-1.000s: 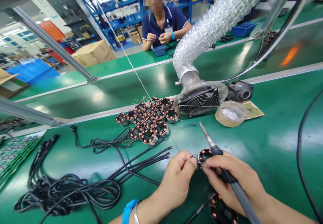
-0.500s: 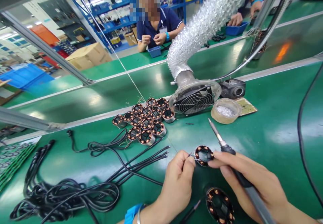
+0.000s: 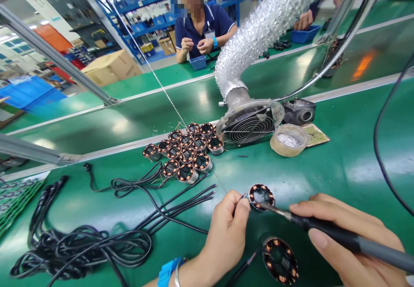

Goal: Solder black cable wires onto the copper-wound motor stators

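My left hand pinches a thin wire end at the left edge of a copper-wound ring. My right hand is closed round the black handle of a soldering iron, whose metal tip lies at the ring's lower right part. A second copper-wound ring rests on the green bench below, with a stripped cable end beside it. Farther back stands a cluster of several similar wound rings.
Black cables lie coiled at the left. A fan hood on a silver duct stands at the back, beside a round tub and a sponge. A person sits opposite. A black cord hangs at right.
My right hand has moved right and turned the iron, bringing its tip down from above onto the ring. My left hand has stayed nearly in place.
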Action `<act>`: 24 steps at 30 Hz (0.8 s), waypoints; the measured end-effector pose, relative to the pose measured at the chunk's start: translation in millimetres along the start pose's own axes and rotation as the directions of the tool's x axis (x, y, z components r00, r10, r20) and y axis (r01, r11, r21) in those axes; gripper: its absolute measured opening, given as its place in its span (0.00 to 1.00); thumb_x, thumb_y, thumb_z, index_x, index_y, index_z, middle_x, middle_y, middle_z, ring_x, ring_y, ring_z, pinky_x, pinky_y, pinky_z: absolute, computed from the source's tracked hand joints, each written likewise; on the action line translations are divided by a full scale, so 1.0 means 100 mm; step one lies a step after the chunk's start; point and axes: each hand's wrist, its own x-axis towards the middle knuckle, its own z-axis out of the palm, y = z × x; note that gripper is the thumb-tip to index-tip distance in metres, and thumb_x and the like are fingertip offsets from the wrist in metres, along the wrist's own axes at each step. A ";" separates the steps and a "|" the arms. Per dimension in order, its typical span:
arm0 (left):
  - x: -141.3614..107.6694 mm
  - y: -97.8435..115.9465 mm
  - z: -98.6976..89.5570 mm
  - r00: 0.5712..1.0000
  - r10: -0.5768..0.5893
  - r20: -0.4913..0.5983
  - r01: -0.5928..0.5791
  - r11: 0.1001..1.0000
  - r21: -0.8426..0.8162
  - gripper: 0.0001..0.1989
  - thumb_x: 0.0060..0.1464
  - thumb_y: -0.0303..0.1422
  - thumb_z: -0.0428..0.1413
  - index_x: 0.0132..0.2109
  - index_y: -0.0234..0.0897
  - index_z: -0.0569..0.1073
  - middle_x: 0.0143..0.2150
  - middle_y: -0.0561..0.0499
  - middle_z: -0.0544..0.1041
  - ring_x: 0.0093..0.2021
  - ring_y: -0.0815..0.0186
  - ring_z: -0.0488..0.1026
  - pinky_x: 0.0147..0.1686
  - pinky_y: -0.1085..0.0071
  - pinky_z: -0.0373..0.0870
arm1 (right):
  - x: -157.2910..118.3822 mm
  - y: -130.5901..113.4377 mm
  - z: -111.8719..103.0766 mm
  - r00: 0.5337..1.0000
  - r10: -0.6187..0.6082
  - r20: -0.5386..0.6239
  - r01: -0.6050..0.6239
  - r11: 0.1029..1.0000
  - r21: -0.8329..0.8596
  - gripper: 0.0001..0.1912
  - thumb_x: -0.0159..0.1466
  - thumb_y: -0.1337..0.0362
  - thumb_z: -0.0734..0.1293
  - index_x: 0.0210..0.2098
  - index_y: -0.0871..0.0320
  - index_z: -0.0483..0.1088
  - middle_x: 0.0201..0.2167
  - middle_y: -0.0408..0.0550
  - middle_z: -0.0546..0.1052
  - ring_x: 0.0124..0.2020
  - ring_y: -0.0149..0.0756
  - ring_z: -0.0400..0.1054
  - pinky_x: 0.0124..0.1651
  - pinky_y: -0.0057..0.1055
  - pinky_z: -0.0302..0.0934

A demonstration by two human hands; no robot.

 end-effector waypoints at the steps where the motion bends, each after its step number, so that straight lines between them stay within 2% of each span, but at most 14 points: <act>1: 0.00 0.00 0.00 1.000 0.005 0.000 -0.005 1.000 0.006 0.16 0.65 0.40 0.46 0.29 0.39 0.60 0.25 0.59 0.55 0.27 0.69 0.51 0.28 0.71 0.51 | 0.01 0.00 0.00 1.000 -0.005 0.003 0.005 1.000 0.003 0.10 0.66 0.67 0.63 0.45 0.51 0.71 0.33 0.43 0.77 0.28 0.33 0.74 0.26 0.25 0.67; 6: -0.01 0.03 -0.01 1.000 0.022 0.003 -0.022 0.999 0.028 0.16 0.66 0.40 0.46 0.29 0.40 0.59 0.25 0.58 0.55 0.28 0.68 0.52 0.28 0.71 0.51 | 0.05 -0.05 0.01 0.997 -0.074 0.017 0.073 0.997 0.028 0.11 0.64 0.70 0.63 0.44 0.53 0.72 0.31 0.44 0.77 0.27 0.33 0.74 0.24 0.25 0.67; 11: -0.01 0.03 -0.01 1.000 0.027 0.007 -0.027 0.999 0.044 0.16 0.66 0.39 0.46 0.29 0.40 0.59 0.25 0.58 0.55 0.28 0.68 0.52 0.29 0.71 0.51 | 0.04 -0.15 0.05 0.998 -0.068 -0.012 0.069 0.995 0.072 0.13 0.63 0.73 0.62 0.44 0.55 0.72 0.25 0.42 0.73 0.22 0.31 0.69 0.22 0.25 0.66; 15: -0.01 0.02 -0.01 0.999 0.040 0.011 -0.040 0.999 0.032 0.16 0.66 0.39 0.46 0.29 0.39 0.59 0.25 0.58 0.56 0.28 0.68 0.53 0.29 0.71 0.52 | -0.01 -0.19 0.08 0.996 -0.085 -0.019 0.085 0.996 0.026 0.15 0.62 0.74 0.62 0.45 0.54 0.73 0.28 0.45 0.75 0.26 0.36 0.72 0.28 0.30 0.68; 24: -0.02 0.04 -0.01 0.999 0.040 0.014 -0.041 0.998 0.057 0.16 0.66 0.39 0.45 0.29 0.40 0.59 0.25 0.58 0.56 0.28 0.68 0.53 0.29 0.71 0.51 | 0.00 -0.15 0.00 0.990 -0.121 -0.072 0.120 0.993 -0.012 0.16 0.62 0.73 0.63 0.47 0.54 0.73 0.31 0.48 0.76 0.30 0.38 0.73 0.27 0.31 0.68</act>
